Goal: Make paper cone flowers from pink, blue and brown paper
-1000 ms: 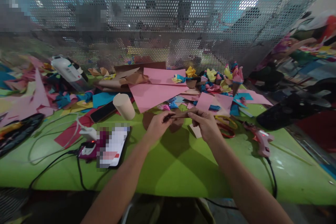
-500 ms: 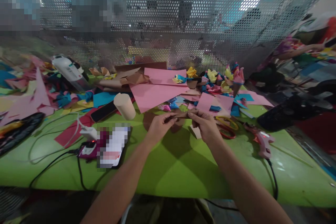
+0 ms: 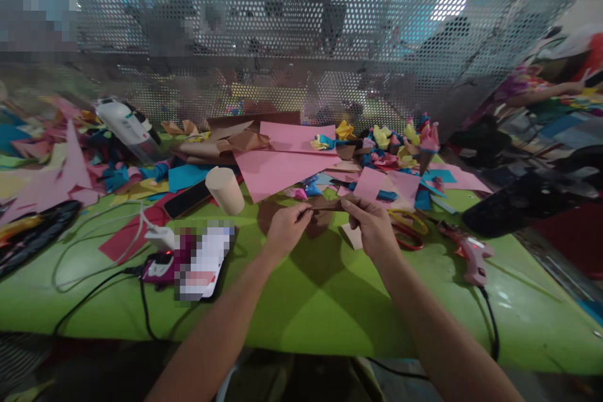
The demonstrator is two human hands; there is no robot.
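Observation:
Between my two hands, just above the green table (image 3: 325, 320), stretches a thin strip of brown paper (image 3: 328, 205). My left hand (image 3: 288, 226) pinches its left end with thumb and finger. The right end is pinched by my right hand (image 3: 370, 221). Below the right hand lies a small pale piece of paper (image 3: 351, 237), partly covered by it. Scissors with yellow and red handles (image 3: 409, 229) rest right beside that hand. A pale cardboard tube (image 3: 225, 191) stands to the left of my left hand.
A pink hot glue gun (image 3: 475, 257) lies at right, its cord running off the front edge. Phone (image 3: 205, 264), power strip (image 3: 160, 269) and cables lie at left. Pink paper (image 3: 287, 166) and crumpled scraps line the back, before a perforated metal screen (image 3: 282, 25).
The fingers of my left hand have shifted slightly toward the strip's end, and more of the strip shows between the hands. Otherwise the scene looks the same.

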